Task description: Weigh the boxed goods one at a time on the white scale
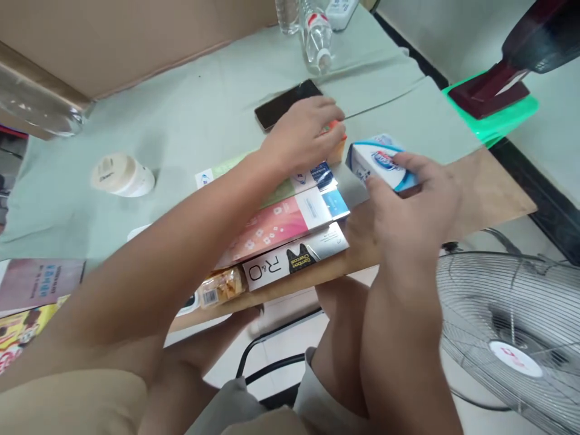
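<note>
My right hand [414, 196] is closed around a small white-and-blue box [383, 160] with red and blue lettering, held over the table's right edge. My left hand [310, 130] reaches across, its fingers curled round a small orange box [338, 148] that they partly cover. Under my left forearm lie a pale green box [276, 194], a pink flowered box [272, 226] and a black-and-white box marked "Bamboo Charcoal" [294, 258]. Beside that one sits a clear-wrapped snack pack [222, 287] at the table's front edge.
A phone [287, 106] lies beyond my left hand, near a plastic bottle [317, 39] on its side. A white lidded cup [122, 175] stands at left. A fan [507, 338] is at lower right, and a dark red object [489, 93] rests on a green sheet.
</note>
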The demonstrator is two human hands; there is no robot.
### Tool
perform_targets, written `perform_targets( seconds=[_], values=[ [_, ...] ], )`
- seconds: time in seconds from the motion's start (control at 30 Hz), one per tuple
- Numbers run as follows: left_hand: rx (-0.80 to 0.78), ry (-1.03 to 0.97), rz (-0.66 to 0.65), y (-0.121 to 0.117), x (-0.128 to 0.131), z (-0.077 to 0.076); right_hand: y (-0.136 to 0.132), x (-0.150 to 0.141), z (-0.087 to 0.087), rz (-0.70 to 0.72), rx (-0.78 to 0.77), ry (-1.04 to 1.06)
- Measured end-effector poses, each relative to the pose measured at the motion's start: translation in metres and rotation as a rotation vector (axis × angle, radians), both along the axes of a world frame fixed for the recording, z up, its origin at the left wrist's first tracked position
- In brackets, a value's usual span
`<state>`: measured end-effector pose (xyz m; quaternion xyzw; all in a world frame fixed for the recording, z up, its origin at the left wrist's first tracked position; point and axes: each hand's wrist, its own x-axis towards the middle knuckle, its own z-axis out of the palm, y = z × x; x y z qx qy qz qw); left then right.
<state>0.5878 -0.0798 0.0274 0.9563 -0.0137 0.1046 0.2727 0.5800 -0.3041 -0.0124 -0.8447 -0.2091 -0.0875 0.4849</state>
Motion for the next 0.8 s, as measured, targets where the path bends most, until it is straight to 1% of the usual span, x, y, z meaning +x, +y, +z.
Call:
perform_targets(
  seconds=[0.03, 0.1, 0.17, 0.2, 0.3, 0.4, 0.47, 0.6, 0.7, 0.8],
  values=[
    [-0.039, -0.004, -0.010, 0.002, 0.001, -0.006, 0.004, 0.000, -0.005, -0.063, 0.013, 0.036],
    [-0.148, 0.002, -0.001, 0.006, -0.001, -0.014, 0.013, -0.004, -0.006, -0.201, 0.027, 0.125],
    [-0.221, 0.013, 0.044, 0.009, -0.001, -0.021, 0.022, -0.010, -0.001, -0.192, -0.024, 0.204],
    [-0.226, 0.015, 0.065, 0.010, -0.001, -0.025, 0.026, -0.012, 0.001, -0.175, -0.056, 0.251],
    [-0.190, -0.029, 0.093, 0.014, 0.004, -0.039, 0.031, -0.016, 0.007, -0.137, -0.129, 0.362],
    [-0.152, -0.067, 0.097, 0.019, 0.006, -0.048, 0.033, -0.018, 0.009, -0.120, -0.159, 0.384],
    [-0.102, -0.045, 0.069, 0.021, 0.006, -0.048, 0.033, -0.019, 0.009, -0.112, -0.168, 0.380],
    [0.006, 0.046, 0.011, 0.022, 0.003, -0.038, 0.036, -0.020, 0.011, -0.073, -0.150, 0.392],
    [-0.003, 0.055, 0.008, 0.022, 0.004, -0.035, 0.038, -0.020, 0.010, -0.057, -0.126, 0.409],
    [-0.036, 0.018, 0.014, 0.024, 0.006, -0.039, 0.040, -0.020, 0.009, -0.071, -0.109, 0.408]
  ],
)
